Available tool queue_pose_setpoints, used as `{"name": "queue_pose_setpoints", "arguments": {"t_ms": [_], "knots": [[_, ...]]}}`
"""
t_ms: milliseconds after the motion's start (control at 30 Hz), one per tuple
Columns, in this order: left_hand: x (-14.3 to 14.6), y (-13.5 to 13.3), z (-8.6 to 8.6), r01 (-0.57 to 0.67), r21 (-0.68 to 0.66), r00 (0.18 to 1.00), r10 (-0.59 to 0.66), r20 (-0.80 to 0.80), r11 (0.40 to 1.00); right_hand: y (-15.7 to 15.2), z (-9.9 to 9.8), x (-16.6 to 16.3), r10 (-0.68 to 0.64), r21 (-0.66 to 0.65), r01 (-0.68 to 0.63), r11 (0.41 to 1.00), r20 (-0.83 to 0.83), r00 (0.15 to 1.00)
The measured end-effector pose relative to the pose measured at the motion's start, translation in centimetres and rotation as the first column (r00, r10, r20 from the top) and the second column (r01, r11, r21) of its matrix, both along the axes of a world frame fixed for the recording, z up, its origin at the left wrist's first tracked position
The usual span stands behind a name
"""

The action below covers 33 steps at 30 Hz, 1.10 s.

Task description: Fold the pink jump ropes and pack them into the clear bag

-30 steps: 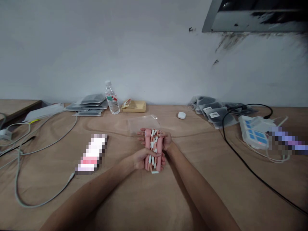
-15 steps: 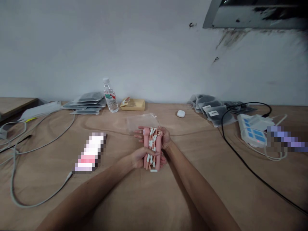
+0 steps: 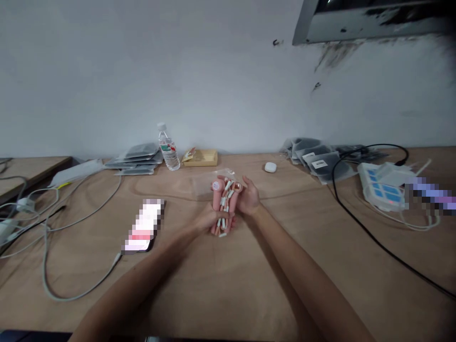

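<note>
1. Right hand (image 3: 250, 198), fingers opened, has shifted from behind the pink-handled, white-and-pink beaded rope bundle (image 3: 225, 201); contact unclear.
2. Left hand (image 3: 207, 218) clasps it over the brown wooden table (image 3: 213, 289); slackening could unravel it.

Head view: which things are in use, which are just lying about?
In use:
- pink handles
- beaded rope

Apparently just lying about:
- clear bag (role unclear)
- box
- bottle
- phone
- white case
- grey packets
- power strip
- cables
</note>
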State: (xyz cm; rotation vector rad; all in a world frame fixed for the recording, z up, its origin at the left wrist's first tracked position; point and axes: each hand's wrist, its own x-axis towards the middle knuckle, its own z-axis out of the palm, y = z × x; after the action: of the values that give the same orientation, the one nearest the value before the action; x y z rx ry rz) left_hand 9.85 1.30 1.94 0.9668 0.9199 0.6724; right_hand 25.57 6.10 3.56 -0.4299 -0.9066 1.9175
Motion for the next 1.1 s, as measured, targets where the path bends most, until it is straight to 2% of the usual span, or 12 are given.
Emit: {"name": "queue_pose_setpoints", "arguments": {"t_ms": [67,133,200,300,400,500,600,667,733,933,1000,1100], "knots": [[-1.1,0.8,1.0,-0.044,0.262,0.954,0.118,-0.275,0.964,0.2,-0.2,1.2,-0.125,0.044,0.122,0.992,0.065,0.990],[-2.2,1.4,1.8,0.027,0.526,0.833,0.272,-0.482,0.850,-0.1,-0.9,2.6,-0.264,0.126,0.246,0.961,0.151,0.953],[-3.1,1.6,2.1,0.124,0.637,0.719,0.373,-0.587,0.761,-1.0,-2.1,4.0,-0.415,0.246,0.359,0.901,0.240,0.877],[-3.3,1.1,1.7,0.198,0.661,0.686,0.380,-0.621,0.723,-3.0,-3.6,5.6,-0.609,0.457,0.438,0.774,0.349,0.712],[-2.5,0.2,0.8,0.266,0.698,0.676,0.388,-0.627,0.665,-4.8,-4.0,6.2,-0.675,0.624,0.340,0.703,0.437,0.594],[-1.6,-0.4,0.3,0.320,0.717,0.648,0.409,-0.642,0.619,-5.5,-3.8,5.9,-0.670,0.734,0.144,0.663,0.498,0.551],[-1.5,-0.7,0.4,0.348,0.747,0.719,0.350,-0.600,0.566,-5.3,-3.7,5.7,-0.676,0.786,-0.008,0.619,0.538,0.504],[-1.8,-0.7,0.6,0.422,0.763,0.744,0.294,-0.600,0.489,-5.0,-3.9,5.7,-0.691,0.806,-0.067,0.588,0.544,0.476],[-2.2,-0.6,0.8,0.509,0.761,0.725,0.276,-0.631,0.401,-4.8,-4.2,5.9,-0.703,0.823,-0.117,0.556,0.541,0.461],[-3.5,-0.7,0.3,0.591,0.773,0.686,0.360,-0.632,0.231,-4.4,-4.7,6.1,-0.749,0.842,-0.227,0.489,0.539,0.386],[-3.8,-0.9,-0.2,0.589,0.780,0.670,0.412,-0.618,0.213,-4.4,-4.5,6.0,-0.750,0.837,-0.216,0.503,0.547,0.373],[-4.1,-1.2,-1.0,0.575,0.781,0.639,0.463,-0.614,0.241,-4.6,-4.3,6.0,-0.731,0.822,-0.186,0.538,0.565,0.381]]}}
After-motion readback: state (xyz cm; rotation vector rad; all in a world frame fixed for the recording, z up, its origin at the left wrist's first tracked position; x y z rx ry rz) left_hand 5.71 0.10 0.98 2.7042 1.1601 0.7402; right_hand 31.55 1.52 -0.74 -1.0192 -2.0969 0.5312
